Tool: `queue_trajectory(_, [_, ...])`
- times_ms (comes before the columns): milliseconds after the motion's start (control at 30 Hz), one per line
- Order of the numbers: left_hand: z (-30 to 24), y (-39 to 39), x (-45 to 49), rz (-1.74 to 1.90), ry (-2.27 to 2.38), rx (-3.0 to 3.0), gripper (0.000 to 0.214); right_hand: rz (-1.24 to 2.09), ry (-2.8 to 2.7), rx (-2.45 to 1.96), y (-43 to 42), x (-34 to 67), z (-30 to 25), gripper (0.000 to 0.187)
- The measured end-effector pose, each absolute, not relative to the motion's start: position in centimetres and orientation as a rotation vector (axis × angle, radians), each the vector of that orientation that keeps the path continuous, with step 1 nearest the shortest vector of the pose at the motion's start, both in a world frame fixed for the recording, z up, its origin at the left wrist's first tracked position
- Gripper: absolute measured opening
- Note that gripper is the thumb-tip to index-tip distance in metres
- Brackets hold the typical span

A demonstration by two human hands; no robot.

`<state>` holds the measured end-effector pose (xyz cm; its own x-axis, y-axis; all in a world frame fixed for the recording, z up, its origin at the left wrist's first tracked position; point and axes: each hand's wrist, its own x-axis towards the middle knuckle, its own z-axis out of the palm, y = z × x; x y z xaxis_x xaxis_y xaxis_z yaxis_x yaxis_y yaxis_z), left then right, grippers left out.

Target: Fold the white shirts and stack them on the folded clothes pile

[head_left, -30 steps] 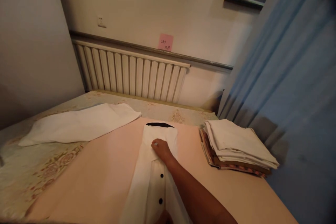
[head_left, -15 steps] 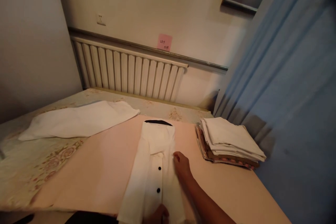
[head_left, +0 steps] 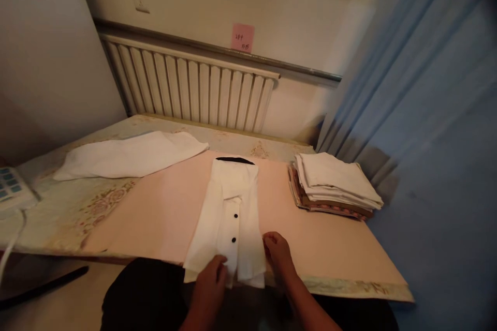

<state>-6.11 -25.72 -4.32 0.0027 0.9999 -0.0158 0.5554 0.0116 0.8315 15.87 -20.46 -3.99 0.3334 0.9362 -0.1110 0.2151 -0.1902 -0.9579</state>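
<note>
Well, the whole right side is filled by a blue curtain point(head_left: 446, 176), and beside it a flowered cover point(head_left: 104, 212) is partly overlaid by a pink sheet point(head_left: 159, 222). Down the middle of that sheet a white shirt point(head_left: 246, 191) is stretched, folded narrow, its hem carried just past the near edge. To the left a white cloth point(head_left: 128, 158) is spread; to the right, folded clothes point(head_left: 334, 181) are stacked. At the hem the left hand point(head_left: 209, 279) is placed; whether fabric is pinched cannot be told. By the shirt's right edge the right hand point(head_left: 278, 253) is held, half curled, its grip equally unclear. Two dark buttons point(head_left: 235, 215) are shown.
</note>
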Motion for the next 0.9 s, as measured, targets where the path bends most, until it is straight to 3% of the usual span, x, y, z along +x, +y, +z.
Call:
queue_trajectory(167, [-3.2, -24.8, -11.9, 0.940, 1.961, 1.763, 0.036, 1.009, -1.091, -1.669, -22.8, 16.4, -3.8, 0.018])
queue_trajectory(433, [-2.9, -23.4, -15.4, 0.514, 2.129, 1.647, 0.030, 0.986, -1.128, -1.707, -24.7, 16.3, -5.2, 0.022])
queue_trajectory(667, [-4.5, -22.9, -15.6, 0.657, 2.091, 1.364, 0.017, 0.937, -1.221, -1.714, -25.0, 15.7, -5.6, 0.036])
queue_trajectory(900, [-4.9, -23.5, -14.6, 0.783, 2.018, 1.329, 0.016, 0.903, -1.301, -1.706, -25.2, 16.7, -4.9, 0.036])
